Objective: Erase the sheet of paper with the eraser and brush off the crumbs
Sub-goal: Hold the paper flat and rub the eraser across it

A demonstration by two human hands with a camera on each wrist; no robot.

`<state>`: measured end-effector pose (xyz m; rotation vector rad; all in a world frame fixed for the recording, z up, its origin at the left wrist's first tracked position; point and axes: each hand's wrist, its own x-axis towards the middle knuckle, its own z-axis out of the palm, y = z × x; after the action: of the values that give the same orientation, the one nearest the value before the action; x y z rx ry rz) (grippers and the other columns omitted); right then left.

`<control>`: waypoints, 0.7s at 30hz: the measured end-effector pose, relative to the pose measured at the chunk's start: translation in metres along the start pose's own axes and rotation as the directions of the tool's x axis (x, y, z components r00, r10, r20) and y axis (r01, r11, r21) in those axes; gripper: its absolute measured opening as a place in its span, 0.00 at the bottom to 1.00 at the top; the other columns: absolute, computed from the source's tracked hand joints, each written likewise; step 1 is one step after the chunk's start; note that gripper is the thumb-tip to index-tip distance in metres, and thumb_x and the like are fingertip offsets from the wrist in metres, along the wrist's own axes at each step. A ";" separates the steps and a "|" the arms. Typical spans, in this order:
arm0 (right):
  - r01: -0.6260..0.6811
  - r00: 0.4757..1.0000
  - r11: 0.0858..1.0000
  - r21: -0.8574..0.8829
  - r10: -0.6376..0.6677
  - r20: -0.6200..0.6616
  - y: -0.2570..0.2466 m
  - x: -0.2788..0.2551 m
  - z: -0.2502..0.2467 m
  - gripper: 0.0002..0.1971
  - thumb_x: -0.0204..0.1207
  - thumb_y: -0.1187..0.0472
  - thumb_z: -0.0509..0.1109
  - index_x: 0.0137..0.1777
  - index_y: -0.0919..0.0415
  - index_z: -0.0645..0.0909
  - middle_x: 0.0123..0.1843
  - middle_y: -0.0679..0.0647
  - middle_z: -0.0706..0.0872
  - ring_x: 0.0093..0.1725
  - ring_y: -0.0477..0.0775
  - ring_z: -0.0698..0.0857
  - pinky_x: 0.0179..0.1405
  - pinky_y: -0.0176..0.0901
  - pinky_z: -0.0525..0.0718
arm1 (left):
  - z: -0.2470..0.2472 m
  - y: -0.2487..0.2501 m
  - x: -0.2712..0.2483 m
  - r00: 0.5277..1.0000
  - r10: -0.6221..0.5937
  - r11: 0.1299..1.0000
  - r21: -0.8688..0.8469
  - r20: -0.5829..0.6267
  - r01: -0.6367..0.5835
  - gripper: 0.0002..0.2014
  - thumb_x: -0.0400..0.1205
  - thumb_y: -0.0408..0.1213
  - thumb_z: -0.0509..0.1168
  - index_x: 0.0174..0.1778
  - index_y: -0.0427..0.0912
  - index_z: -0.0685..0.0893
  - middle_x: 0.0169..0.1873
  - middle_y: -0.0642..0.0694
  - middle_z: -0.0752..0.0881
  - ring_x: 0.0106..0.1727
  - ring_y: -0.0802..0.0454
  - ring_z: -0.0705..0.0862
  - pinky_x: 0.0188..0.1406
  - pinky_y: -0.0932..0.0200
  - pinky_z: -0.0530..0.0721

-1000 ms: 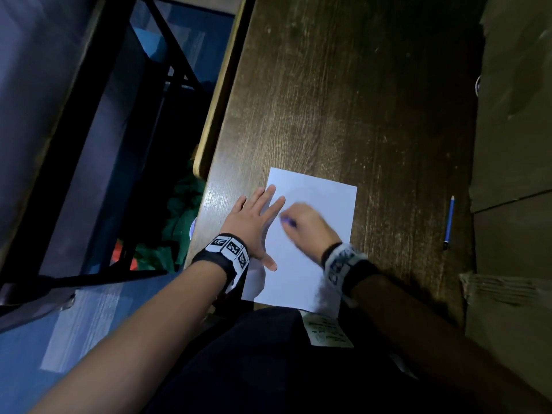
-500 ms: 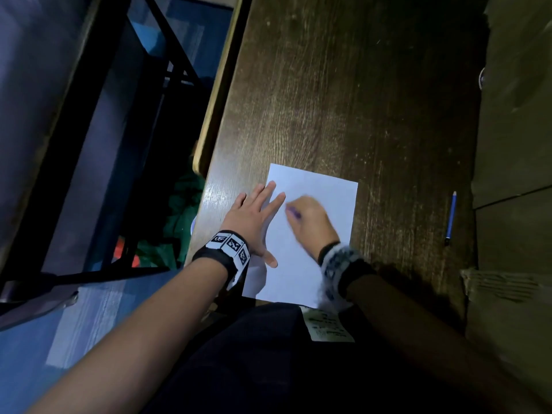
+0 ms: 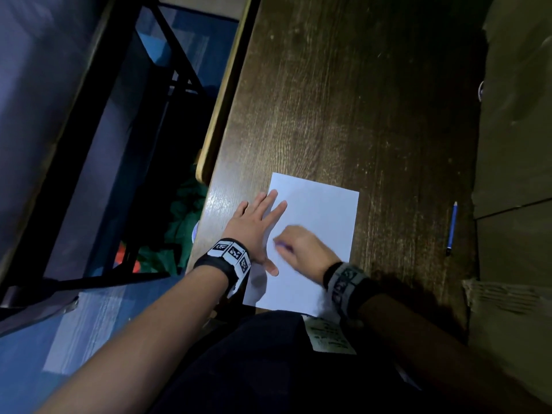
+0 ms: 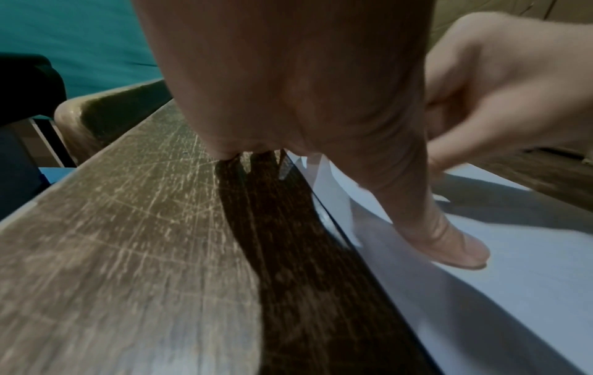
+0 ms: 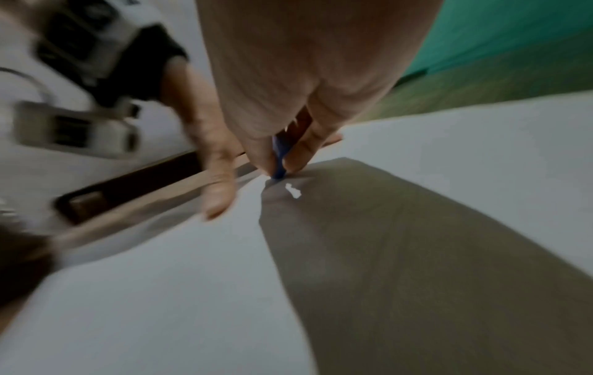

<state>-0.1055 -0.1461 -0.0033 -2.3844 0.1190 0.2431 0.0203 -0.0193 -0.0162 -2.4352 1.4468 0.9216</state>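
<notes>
A white sheet of paper (image 3: pixel 319 222) lies near the front edge of a dark wooden desk (image 3: pixel 343 100). My left hand (image 3: pixel 257 225) lies flat with straight fingers, pressing the sheet's left edge; its thumb (image 4: pixel 449 243) rests on the paper (image 4: pixel 513 266). My right hand (image 3: pixel 298 246) is blurred with motion over the middle of the sheet and pinches a small blue eraser (image 5: pixel 279 162), whose tip touches the paper (image 5: pixel 192 291). A tiny white crumb (image 5: pixel 293 190) lies beside the eraser tip.
A blue pencil (image 3: pixel 451 228) lies on the desk to the right of the sheet. Brown cardboard (image 3: pixel 513 144) runs along the desk's right side. The desk's left edge (image 3: pixel 221 127) drops to a dark gap with a black metal frame.
My right hand has rubbed back and forth with the eraser, ending lower and nearer my left thumb. The left hand has stayed flat on the sheet's edge.
</notes>
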 end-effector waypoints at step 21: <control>-0.035 0.999 0.999 0.001 0.035 -0.035 0.000 0.000 0.004 0.06 0.80 0.66 0.68 0.42 0.65 0.85 0.39 0.59 0.83 0.43 0.60 0.80 0.49 0.58 0.80 | 0.001 -0.001 0.000 1.000 0.002 1.000 -0.006 0.002 -0.002 0.78 0.56 0.78 0.76 0.89 0.54 0.30 0.87 0.48 0.26 0.88 0.47 0.30 0.88 0.39 0.41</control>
<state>-0.1059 -0.1439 -0.0062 -2.3882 0.1777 0.2173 0.0205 -0.0189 -0.0173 -2.4371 1.4477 0.9293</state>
